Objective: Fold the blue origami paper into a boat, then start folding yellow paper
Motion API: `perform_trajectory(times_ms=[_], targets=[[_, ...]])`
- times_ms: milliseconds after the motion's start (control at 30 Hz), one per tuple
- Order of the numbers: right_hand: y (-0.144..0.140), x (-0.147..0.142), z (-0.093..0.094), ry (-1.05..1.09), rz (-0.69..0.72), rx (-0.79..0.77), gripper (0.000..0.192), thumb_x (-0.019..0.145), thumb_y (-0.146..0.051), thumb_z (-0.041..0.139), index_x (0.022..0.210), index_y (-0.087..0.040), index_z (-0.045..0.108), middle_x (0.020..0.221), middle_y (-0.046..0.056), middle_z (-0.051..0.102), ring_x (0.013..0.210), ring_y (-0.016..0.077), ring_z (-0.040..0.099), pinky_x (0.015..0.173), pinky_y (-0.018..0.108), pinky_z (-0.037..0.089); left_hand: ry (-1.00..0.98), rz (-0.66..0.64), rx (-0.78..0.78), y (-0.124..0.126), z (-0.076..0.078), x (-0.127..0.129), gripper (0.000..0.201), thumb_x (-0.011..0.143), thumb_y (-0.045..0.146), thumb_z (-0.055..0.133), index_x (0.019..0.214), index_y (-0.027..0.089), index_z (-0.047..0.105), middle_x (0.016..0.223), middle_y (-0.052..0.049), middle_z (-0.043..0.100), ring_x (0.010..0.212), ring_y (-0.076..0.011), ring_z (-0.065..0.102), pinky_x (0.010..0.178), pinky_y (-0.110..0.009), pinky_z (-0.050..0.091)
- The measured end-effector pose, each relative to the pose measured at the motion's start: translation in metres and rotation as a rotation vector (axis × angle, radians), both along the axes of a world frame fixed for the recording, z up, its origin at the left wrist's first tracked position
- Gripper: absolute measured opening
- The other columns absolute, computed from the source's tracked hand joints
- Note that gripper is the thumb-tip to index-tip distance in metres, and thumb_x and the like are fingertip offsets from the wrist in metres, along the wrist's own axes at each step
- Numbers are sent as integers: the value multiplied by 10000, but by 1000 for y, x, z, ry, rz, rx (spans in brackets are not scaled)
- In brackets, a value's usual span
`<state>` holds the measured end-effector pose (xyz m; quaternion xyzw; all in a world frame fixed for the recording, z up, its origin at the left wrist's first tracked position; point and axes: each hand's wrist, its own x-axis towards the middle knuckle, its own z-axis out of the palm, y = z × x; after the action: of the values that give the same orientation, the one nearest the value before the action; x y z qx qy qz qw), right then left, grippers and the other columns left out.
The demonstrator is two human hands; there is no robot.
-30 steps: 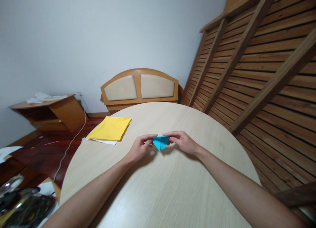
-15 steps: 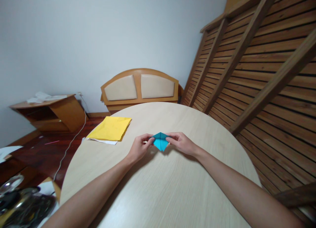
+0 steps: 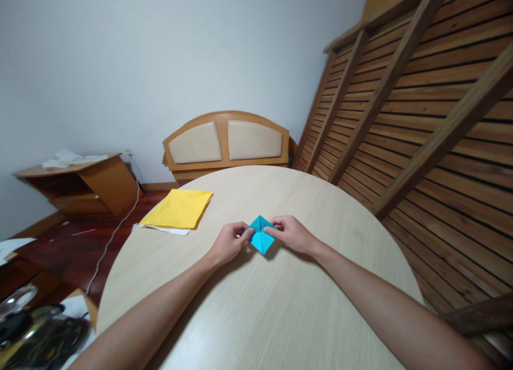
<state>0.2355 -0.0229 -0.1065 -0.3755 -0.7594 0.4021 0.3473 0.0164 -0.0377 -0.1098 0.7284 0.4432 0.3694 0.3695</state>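
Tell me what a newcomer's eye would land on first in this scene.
The bright blue folded paper stands out first, pinched at mid-table between the left hand and the right hand. Next comes the yellow paper lying on white sheets at the far left edge of the round table.

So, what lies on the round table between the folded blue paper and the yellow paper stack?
Nothing: the head view shows bare pale wood tabletop between the folded blue paper and the yellow paper stack. Only the left hand sits nearby, pinching the blue piece.
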Motion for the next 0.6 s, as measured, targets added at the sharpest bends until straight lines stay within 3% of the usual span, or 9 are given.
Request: perform_trajectory(times_ms=[333, 600], targets=[[2, 0, -1, 27, 33, 49, 288, 889, -388, 618, 822, -132, 731, 746, 15, 657, 691, 148, 548, 655, 269, 409, -170, -116, -145, 2, 1, -1, 435, 830, 491, 645, 994, 91, 691, 631, -11, 601, 533, -111, 508, 539, -237, 399], [-4, -3, 5, 130, 86, 62, 300, 888, -228, 553, 1115, -201, 747, 1055, 80, 700, 953, 201, 630, 820, 334, 497, -311, -128, -275, 9, -4, -6, 450, 784, 420, 686, 1093, 98, 746, 628, -31, 617, 551, -113, 517, 577, -252, 421]])
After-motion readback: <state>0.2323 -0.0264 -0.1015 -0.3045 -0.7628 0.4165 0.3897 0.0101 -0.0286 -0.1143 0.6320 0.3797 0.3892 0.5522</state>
